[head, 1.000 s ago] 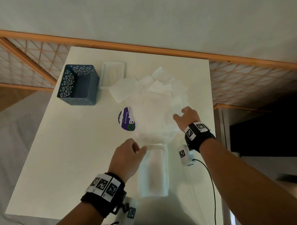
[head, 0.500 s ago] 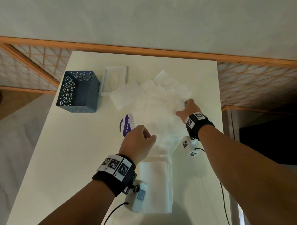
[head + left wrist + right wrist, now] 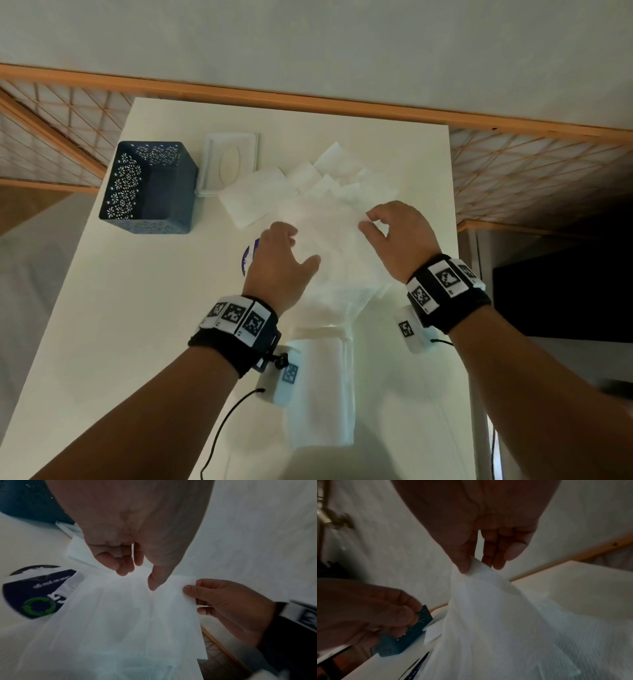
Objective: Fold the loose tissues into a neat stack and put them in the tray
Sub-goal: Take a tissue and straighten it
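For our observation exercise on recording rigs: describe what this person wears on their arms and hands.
Both forearms are bare, with no sleeves or gloves. Each wrist carries a black band fitted with white tiles printed with black square code markers. A small white box, also code-marked, hangs under the left wrist with a thin black cable trailing from it. A similar box sits under the right wrist.

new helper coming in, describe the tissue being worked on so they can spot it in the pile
On the white table, find the heap of loose tissues right of the blue box. The tissue sheet is the only one lifted, pinched by the right hand.
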The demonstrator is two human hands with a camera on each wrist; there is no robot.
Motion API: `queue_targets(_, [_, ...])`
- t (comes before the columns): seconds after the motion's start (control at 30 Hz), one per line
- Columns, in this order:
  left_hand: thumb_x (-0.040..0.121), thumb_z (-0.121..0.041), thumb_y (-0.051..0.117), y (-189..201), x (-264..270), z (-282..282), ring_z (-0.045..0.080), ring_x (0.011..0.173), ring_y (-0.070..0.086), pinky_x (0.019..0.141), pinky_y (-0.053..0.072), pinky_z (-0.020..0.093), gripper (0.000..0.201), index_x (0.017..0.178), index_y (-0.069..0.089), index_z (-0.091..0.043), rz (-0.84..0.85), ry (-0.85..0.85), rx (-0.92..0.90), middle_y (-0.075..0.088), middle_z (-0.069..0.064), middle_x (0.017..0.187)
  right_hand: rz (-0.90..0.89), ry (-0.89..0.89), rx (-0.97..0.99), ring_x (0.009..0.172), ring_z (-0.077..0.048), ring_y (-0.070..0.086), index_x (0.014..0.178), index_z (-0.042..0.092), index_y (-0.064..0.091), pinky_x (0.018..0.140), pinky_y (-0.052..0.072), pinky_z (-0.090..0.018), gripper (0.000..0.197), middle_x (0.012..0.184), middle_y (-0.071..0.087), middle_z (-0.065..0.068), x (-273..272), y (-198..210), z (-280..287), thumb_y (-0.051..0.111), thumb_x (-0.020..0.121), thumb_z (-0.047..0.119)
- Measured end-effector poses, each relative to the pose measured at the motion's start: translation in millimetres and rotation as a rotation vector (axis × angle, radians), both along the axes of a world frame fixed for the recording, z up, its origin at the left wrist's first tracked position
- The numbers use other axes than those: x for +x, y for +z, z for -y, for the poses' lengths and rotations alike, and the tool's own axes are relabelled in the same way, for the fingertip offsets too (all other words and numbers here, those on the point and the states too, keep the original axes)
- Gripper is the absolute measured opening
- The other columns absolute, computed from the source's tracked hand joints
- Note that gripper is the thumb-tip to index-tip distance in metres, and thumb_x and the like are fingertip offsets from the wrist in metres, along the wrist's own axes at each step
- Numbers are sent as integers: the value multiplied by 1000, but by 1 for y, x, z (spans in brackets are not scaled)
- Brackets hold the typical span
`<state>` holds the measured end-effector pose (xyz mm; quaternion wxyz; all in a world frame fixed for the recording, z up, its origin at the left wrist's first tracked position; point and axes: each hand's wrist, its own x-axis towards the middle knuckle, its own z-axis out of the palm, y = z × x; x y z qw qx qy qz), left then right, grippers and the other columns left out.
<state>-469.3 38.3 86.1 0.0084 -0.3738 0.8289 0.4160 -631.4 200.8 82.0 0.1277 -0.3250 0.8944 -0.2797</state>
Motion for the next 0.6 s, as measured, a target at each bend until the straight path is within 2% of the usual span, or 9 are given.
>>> queue_targets(0.07, [87,-35,81,4,-5,4,14,126,53,103,48,34,73,149,43,-27,-58,-41,-43,47,-4,140,-15,41,-50,100,-19,64,112,18,72,90,50,-34,21,107,70,4,7,10,-6,63,103,35])
queue_targets(0.13, [87,-33,82,10,-10,8,15,135,45,112,43,34,80,155,40,-31,-107,-116,-76,40,-2,151,1,45,-91,97,-16,67,109,21,73,88,54,-37,18,104,72,8,13,19,-9,63,103,35])
queue_targets(0.23, [90,-32,79,12,-17,12,17,138,43,118,39,40,65,149,52,-33,-119,-222,-75,42,-6,150,55,33,-141,93,-7,69,106,26,74,86,56,-33,15,96,74,14,15,29,-10,62,103,35])
queue_targets(0.3, [94,-35,75,11,-21,12,17,135,46,118,39,42,50,141,58,-33,-94,-262,-61,46,-9,144,86,26,-182,87,-8,70,107,23,76,83,55,-30,16,91,75,11,16,35,-9,63,103,31])
queue_targets(0.4, [100,-38,67,8,-21,11,16,121,58,109,44,41,31,130,65,-30,-89,-256,-84,55,-11,130,89,14,-197,72,-13,66,112,21,76,73,54,-29,18,77,72,3,17,39,-10,61,105,29])
queue_targets(0.5, [102,-44,61,11,-17,13,13,95,63,78,53,39,14,104,68,-32,-91,-177,-103,58,-12,115,64,-10,-180,70,-14,61,113,21,75,68,48,-21,20,72,69,2,15,41,-12,59,105,29])
queue_targets(0.53, [101,-45,62,11,-15,15,13,94,63,75,52,38,15,99,68,-31,-96,-168,-88,58,-12,114,61,-23,-177,71,-13,61,112,22,74,66,46,-19,19,74,69,3,14,42,-13,58,106,30])
queue_targets(0.6, [99,-46,65,10,-8,18,11,101,63,82,50,35,15,95,67,-32,-109,-161,-41,60,-13,116,89,-61,-198,72,-12,60,105,22,72,67,46,-21,17,77,68,4,12,46,-14,57,106,30])
